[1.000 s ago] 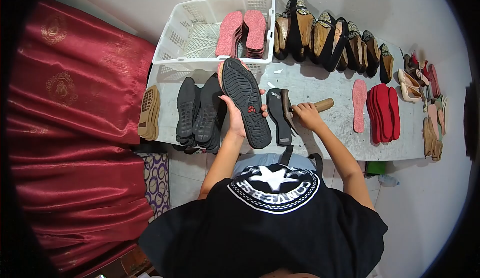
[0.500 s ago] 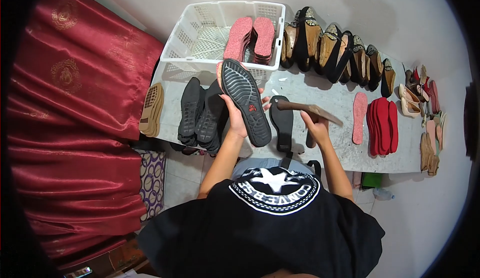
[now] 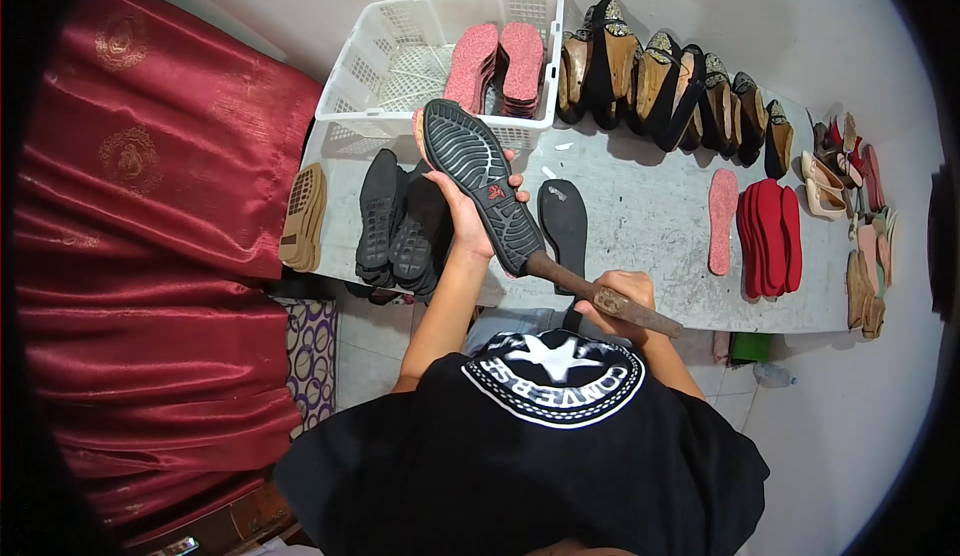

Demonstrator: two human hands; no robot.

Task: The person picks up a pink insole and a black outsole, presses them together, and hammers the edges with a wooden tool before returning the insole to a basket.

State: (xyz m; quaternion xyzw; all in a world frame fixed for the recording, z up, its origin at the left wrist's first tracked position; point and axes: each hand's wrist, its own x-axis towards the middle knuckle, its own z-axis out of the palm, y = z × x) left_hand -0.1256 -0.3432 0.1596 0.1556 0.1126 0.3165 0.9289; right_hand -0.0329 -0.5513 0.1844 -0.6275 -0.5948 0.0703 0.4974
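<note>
A black shoe sole (image 3: 468, 151), ridged tread up and a small red mark near its middle, is in my left hand (image 3: 468, 218). My fingers wrap round both its edges, and a pink layer shows along its upper left edge. My right hand (image 3: 622, 286) is closed on a hammer (image 3: 610, 302) with a long, worn brown head. One end of the hammer head is right at the near end of the held sole; its handle is mostly hidden by the hand. Behind the hammer, another black sole (image 3: 565, 221) lies flat on the table.
A white plastic basket (image 3: 345, 106) holds stacks of pink insoles (image 3: 470, 66). Black soles (image 3: 380, 221) and tan soles (image 3: 303, 216) are stacked on the left. Red soles (image 3: 768, 236), a pink insole (image 3: 722, 221) and a row of shoes (image 3: 655, 86) occupy the table's right side.
The hammer has swung left and down, so its head now meets the near end of the sole. The held sole has shifted slightly left and up.
</note>
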